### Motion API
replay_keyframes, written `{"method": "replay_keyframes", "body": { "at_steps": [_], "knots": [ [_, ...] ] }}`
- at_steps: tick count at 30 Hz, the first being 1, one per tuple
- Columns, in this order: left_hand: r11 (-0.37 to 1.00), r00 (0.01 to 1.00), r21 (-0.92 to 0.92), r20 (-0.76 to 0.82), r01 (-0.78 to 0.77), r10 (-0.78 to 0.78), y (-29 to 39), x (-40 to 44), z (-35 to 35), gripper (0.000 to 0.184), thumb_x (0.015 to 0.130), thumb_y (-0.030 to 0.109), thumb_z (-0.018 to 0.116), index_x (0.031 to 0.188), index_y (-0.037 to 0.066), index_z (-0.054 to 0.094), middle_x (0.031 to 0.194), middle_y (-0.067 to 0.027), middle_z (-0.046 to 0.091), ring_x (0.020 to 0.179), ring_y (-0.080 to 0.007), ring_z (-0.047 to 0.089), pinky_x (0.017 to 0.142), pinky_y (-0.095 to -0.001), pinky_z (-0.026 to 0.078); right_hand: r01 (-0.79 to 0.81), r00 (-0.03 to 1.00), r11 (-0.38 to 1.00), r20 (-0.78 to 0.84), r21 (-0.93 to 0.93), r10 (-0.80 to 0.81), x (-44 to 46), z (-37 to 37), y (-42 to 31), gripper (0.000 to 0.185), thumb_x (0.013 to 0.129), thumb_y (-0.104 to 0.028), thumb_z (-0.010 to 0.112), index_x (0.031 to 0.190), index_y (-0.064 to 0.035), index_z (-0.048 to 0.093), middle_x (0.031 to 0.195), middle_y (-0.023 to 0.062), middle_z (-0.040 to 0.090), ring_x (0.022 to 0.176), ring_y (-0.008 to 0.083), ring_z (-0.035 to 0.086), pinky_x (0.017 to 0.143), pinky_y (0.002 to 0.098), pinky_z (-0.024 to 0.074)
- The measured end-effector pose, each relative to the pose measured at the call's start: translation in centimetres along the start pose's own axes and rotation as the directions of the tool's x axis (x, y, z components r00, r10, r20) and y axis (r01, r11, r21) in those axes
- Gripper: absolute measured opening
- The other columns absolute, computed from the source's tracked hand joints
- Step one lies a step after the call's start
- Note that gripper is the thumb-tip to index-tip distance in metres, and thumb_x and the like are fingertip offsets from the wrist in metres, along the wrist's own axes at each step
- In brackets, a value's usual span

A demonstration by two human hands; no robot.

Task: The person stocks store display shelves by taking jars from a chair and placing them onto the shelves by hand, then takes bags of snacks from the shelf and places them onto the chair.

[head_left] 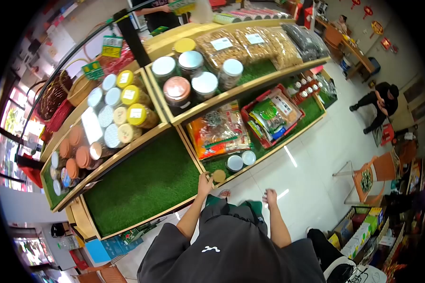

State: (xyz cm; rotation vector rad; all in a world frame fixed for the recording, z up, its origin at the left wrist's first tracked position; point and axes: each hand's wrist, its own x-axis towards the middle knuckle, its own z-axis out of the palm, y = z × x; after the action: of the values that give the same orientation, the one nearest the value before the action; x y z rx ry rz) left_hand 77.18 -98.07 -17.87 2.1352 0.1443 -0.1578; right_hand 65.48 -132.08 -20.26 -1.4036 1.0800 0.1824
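Note:
My left hand point(205, 184) is at the front edge of the lower shelf, its fingers closed against the side of a small jar with a tan lid point(218, 176). The jar's body is mostly hidden under its lid. Just right of it stand a jar with a pale lid point(234, 163) and another whitish-lidded jar point(249, 157). My right hand point(269, 197) hangs over the floor, fingers loosely bent and apart, with nothing visible in it. Behind the jars lie orange and clear food packets point(219, 129).
Green turf point(141, 181) lines the lower-left shelf section. Above stand several lidded jars point(113, 113) and bagged dry goods point(250, 45). A red basket of packets point(272, 116) sits right. A person in black point(382, 104) and an orange chair point(380, 172) are across the floor.

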Motion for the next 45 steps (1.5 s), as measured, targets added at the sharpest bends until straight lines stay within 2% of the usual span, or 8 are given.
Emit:
{"method": "replay_keyframes", "body": {
  "at_steps": [8,11,19,24,26,32,41,45],
  "knots": [
    [0.987,0.986,-0.105,0.125,0.123,-0.110,1.1,3.0,6.7,0.053,0.080,0.023,0.056,0.125,-0.002,0.045,0.119,-0.0254,0.049,0.112,-0.0370,0.048,0.097,-0.0401,0.039,0.255,0.954,0.963,0.185,-0.092,-0.235,4.6,6.9,-12.8,0.063,0.084,-0.029,0.058,0.136,-0.0043,0.034,0.102,0.0187,0.062,0.082,0.0244,0.064,0.070,0.0324,0.0515],
    [0.987,0.997,0.160,-0.067,-0.019,0.030,3.7,0.9,7.4,0.051,0.077,0.023,0.060,0.122,0.002,0.048,0.123,-0.0258,0.045,0.114,-0.0411,0.045,0.098,-0.0421,0.039,0.462,0.859,0.860,0.350,-0.216,-0.374,8.5,9.6,-12.4,0.068,0.083,-0.031,0.060,0.138,-0.0013,0.032,0.113,0.0243,0.058,0.102,0.0316,0.059,0.087,0.0346,0.0461],
    [0.914,0.855,0.175,-0.453,0.365,-0.254,4.9,-1.4,12.0,0.077,0.073,0.021,0.065,0.137,0.002,0.027,0.131,-0.0328,0.032,0.120,-0.0505,0.034,0.101,-0.0466,0.035,0.638,0.578,0.698,0.801,-0.324,-0.157,8.3,8.7,-14.7,0.064,0.082,-0.034,0.062,0.134,-0.0006,0.041,0.131,0.0211,0.049,0.127,0.0317,0.040,0.105,0.0364,0.0315],
    [0.860,0.775,0.105,-0.498,0.500,-0.390,7.3,-0.2,11.5,0.080,0.073,0.021,0.065,0.138,-0.001,0.024,0.135,-0.0348,0.026,0.122,-0.0505,0.033,0.103,-0.0474,0.032,0.581,0.610,0.775,0.763,-0.247,-0.214,16.9,7.2,-10.3,0.057,0.083,-0.021,0.060,0.134,-0.0033,0.041,0.122,0.0131,0.055,0.070,0.0122,0.057,0.058,0.0263,0.0477],
    [0.814,0.727,0.083,-0.508,0.575,-0.462,8.0,0.6,11.2,0.079,0.072,0.021,0.065,0.137,-0.002,0.025,0.135,-0.0346,0.027,0.121,-0.0502,0.034,0.103,-0.0473,0.032,0.562,0.638,0.789,0.738,-0.250,-0.221,18.5,5.2,-10.9,0.057,0.083,-0.021,0.060,0.134,-0.0034,0.041,0.117,0.0114,0.057,0.072,0.0128,0.057,0.058,0.0264,0.0476],
    [0.961,0.626,0.180,-0.779,0.209,0.010,15.4,3.9,4.6,0.049,0.081,0.013,0.057,0.125,-0.003,0.041,0.124,-0.0245,0.043,0.117,-0.0407,0.040,0.100,-0.0450,0.033,0.277,0.764,0.907,0.645,-0.318,-0.008,17.0,-0.6,-20.6,0.048,0.086,-0.021,0.058,0.131,-0.0076,0.045,0.097,0.0051,0.060,0.076,0.0139,0.060,0.057,0.0248,0.0470],
    [0.978,0.473,0.155,-0.857,-0.138,0.203,31.8,10.0,-7.6,0.039,0.089,0.019,0.054,0.123,0.002,0.044,0.122,-0.0152,0.045,0.111,-0.0282,0.044,0.092,-0.0367,0.037,0.273,0.848,0.934,0.517,-0.232,-0.119,15.4,-5.1,-24.0,0.036,0.088,-0.019,0.052,0.122,-0.0077,0.051,0.101,0.0082,0.064,0.078,0.0153,0.062,0.063,0.0251,0.0482],
    [0.984,0.510,-0.086,-0.860,-0.158,0.007,32.2,14.4,-10.5,0.049,0.093,0.027,0.051,0.131,-0.001,0.037,0.127,-0.0198,0.040,0.117,-0.0311,0.039,0.098,-0.0383,0.032,0.315,0.812,0.933,0.559,-0.176,-0.169,12.6,-1.7,-25.9,0.032,0.090,-0.019,0.051,0.119,-0.0060,0.052,0.097,0.0075,0.065,0.079,0.0153,0.061,0.064,0.0252,0.0484]
  ]
}}
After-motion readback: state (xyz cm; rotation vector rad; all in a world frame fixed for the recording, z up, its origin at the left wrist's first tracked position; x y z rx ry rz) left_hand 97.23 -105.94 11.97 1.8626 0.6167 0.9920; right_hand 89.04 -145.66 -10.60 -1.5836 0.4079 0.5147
